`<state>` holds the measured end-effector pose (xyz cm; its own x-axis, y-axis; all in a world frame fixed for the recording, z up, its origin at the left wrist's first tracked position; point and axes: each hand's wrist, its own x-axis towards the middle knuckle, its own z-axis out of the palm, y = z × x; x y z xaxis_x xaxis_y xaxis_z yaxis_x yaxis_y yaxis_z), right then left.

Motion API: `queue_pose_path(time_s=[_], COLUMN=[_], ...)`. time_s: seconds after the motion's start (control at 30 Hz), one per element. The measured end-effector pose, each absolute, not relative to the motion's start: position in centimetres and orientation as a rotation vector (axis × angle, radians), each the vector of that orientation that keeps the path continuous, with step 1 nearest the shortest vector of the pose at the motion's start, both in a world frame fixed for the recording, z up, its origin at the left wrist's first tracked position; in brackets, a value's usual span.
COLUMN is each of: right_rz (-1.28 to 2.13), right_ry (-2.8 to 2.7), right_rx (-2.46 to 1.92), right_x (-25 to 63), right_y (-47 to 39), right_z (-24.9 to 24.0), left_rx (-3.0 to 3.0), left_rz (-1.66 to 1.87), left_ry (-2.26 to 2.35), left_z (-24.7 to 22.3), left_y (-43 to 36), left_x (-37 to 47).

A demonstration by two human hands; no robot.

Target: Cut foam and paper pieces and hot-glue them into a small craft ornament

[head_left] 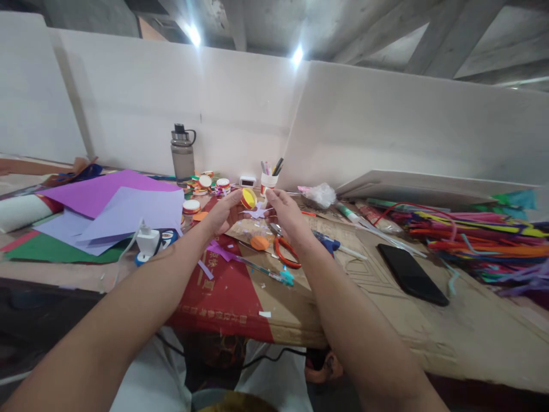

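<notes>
My left hand (223, 215) is closed on a small round yellow disc (249, 198) with a red-and-white edge, raised over the table. Opposite it, my right hand (286, 213) has thumb and fingers drawn together; whatever sits in that pinch is too small to make out. A lavender paper cutout (257, 212) with pointed ends shows between the two hands, and I cannot tell whether the fingers touch it. Below them lie an orange paper disc (259, 243) and orange-handled pliers (286, 253), partly behind my right wrist.
Purple and lavender sheets (128, 212) lie left, near a white plug (148, 240). A bottle (183, 157) and pen cup (269, 181) stand behind. Rightward are a blue glue gun (326, 243), a black phone (412, 274) and colourful pipe cleaners (484, 240). A pen (261, 267) lies in front.
</notes>
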<state>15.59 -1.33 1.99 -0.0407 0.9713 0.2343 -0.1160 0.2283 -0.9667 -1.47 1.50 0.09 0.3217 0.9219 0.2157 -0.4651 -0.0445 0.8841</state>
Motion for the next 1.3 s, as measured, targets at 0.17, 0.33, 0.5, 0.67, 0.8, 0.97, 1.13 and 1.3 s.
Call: queue_pose_path(time_s=[0.17,0.33,0.5,0.67,0.8,0.97,1.13,1.3], right_rz=[1.277,1.43,1.567,1.597,1.617,1.598,1.337,0.745], right_ry=[-1.165,-1.114,-1.011,-0.991,-0.978,-0.994,-1.157,-1.574], right_rx=[-0.918,-0.841,-0.778,-0.775,-0.757,-0.747,-0.787,-0.861], right_x=[15.5,15.4,15.4,15.4,15.4,15.4,15.3,15.1], right_y=[-1.7,-1.7,-1.9,-1.8,-1.8,-1.7,-1.3,-1.1], right_z=[2.4,2.6,2.9,2.9,2.9,2.7,2.2,1.4], left_rx=[1.057,1.016,1.262,1.547,1.495,1.272,1.215,1.221], left_rz=[1.098,1.044,1.112,1.11,1.083,1.079,1.166,1.315], left_ry=[0.609,0.888,1.094,1.203,1.14,1.074,0.904,0.837], left_z=[-0.1,-0.8,-2.2,-3.0,-3.0,-2.3,-1.0,-0.1], left_y=[1.9,2.6,3.6,4.6,4.3,3.1,2.2,1.5], left_x=[-1.6,-1.6,-1.7,-2.3,-2.2,-1.4,-0.8,0.1])
